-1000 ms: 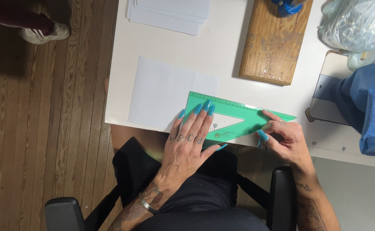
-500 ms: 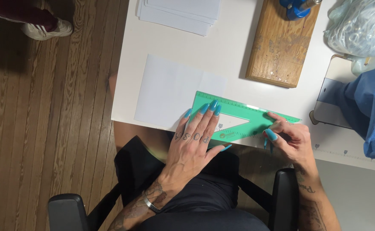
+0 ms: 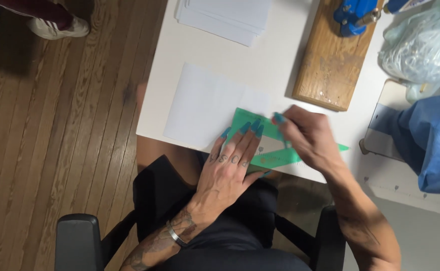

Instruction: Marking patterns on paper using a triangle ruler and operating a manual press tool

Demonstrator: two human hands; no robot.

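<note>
Pressing flat, left hand (image 3: 230, 168) holds green triangle (image 3: 267, 150) down on white sheet (image 3: 205, 103), fingers spread and extended, not curled. Triangle lies at near table (image 3: 275, 60) edge, partly over sheet's right corner. Right hand (image 3: 307, 138) sits over triangle's upper edge, fingers pinched together; blurred, so cannot tell what they grip. Paper stack (image 3: 227, 17) and wooden block (image 3: 333, 62) lie farther back, apart.
</note>
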